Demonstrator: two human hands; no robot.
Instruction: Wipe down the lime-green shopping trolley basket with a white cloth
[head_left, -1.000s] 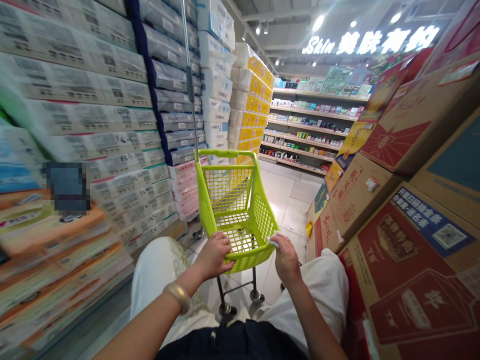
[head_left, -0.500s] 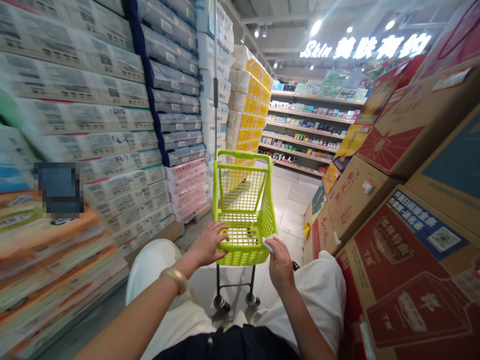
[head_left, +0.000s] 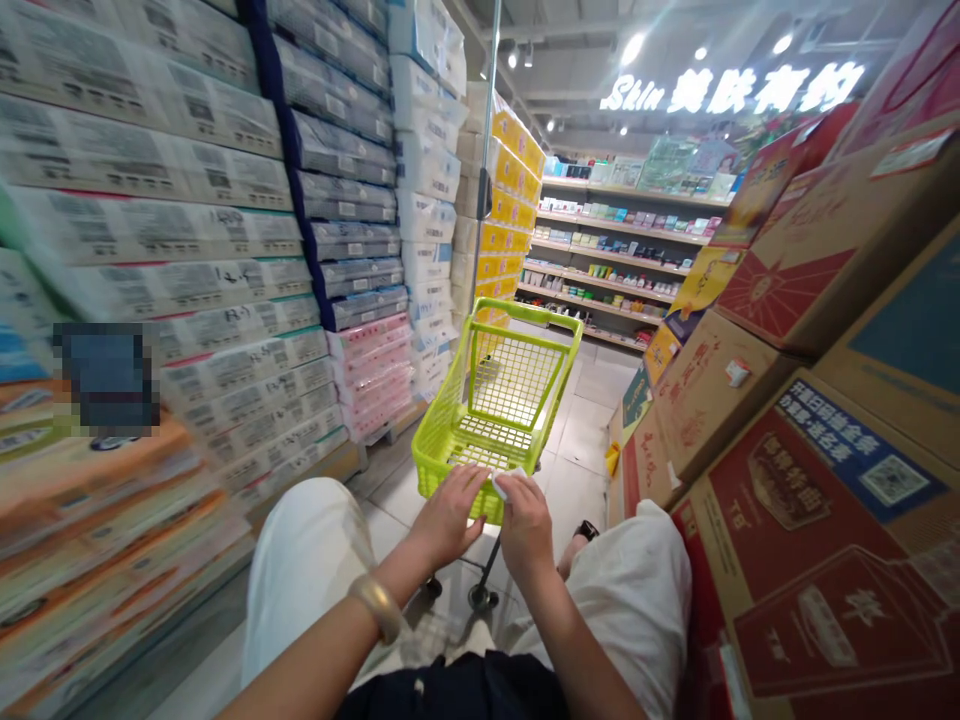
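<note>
A small lime-green shopping cart (head_left: 510, 390) stands on the tiled aisle floor in front of me, its basket empty and a tall metal pole (head_left: 486, 170) rising from it. My left hand (head_left: 448, 512) rests on the near rim of the basket, fingers curled over it, a gold bangle on the wrist. My right hand (head_left: 527, 525) is right beside it at the same rim, pinching a small white cloth or tissue (head_left: 504, 482) against the plastic. My knees in white trousers show below.
Tall stacks of wrapped tissue packs (head_left: 187, 250) wall the left side of the narrow aisle. Red and brown cardboard cartons (head_left: 810, 400) are piled on the right. Stocked shelves (head_left: 622, 250) stand at the far end under a lit sign.
The cart has swung, its far end turning to the right. My two hands have come together on the near rim, the right one moving left with the white cloth.
</note>
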